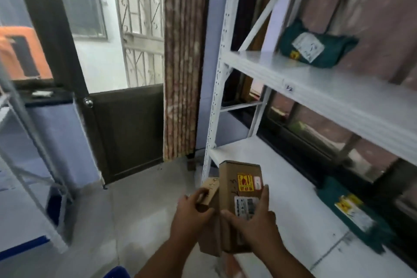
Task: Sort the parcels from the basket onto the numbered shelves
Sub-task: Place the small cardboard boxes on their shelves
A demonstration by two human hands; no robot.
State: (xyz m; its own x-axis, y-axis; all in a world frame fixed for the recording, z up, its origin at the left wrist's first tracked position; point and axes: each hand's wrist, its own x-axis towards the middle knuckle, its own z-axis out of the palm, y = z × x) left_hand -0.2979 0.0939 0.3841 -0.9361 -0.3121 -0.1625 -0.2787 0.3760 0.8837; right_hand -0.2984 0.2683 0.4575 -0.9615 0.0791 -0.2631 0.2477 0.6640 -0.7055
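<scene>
My left hand [191,214] grips a narrow brown cardboard parcel [208,189] with handwriting on its top. My right hand [252,221] holds a larger brown box [239,176] bearing a yellow sticker, a barcode label and a handwritten number. Both parcels are side by side in front of the white metal rack, over the front left corner of its lower shelf [293,205]. A green bag parcel [354,212] lies on that lower shelf at the right. Another green bag parcel [316,45] lies on the upper shelf [338,95], whose front edge carries a small number tag [289,88].
A dark door [126,133] with a round knob stands at the left, next to a striped curtain [180,74]. A second rack frame [27,142] rises at the far left. A blue basket edge [117,272] shows at the bottom. Pale tiled floor lies between.
</scene>
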